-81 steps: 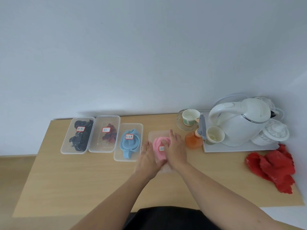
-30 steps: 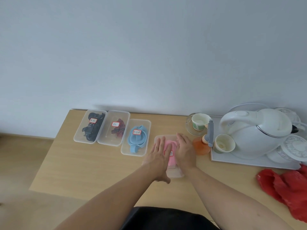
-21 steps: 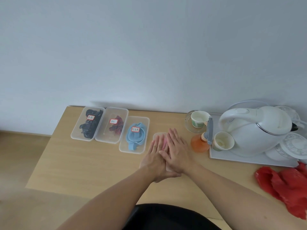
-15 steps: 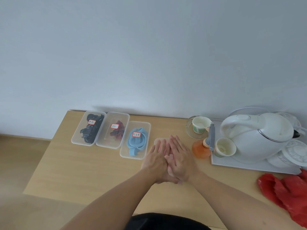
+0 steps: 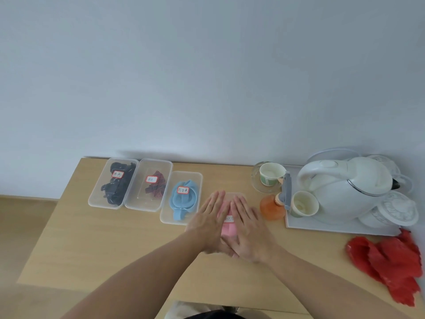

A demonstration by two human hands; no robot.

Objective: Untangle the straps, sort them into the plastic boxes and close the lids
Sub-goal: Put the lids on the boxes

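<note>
Because a snap-on cover seats best under even pressure, the left hand (image 5: 208,223) and right hand (image 5: 249,229) lie flat side by side on the translucent lid (image 5: 230,195) of the clear rectangular plastic box (image 5: 243,200), fingers straight and gripping nothing. Its coiled pink strap (image 5: 228,228) shows between the palms. To the left, in a row on the light wooden table (image 5: 92,238), three similar boxes hold black straps (image 5: 116,187), a red-striped strap (image 5: 157,187) and a pale blue strap (image 5: 182,201). They look sorted by colour and already lidded.
</note>
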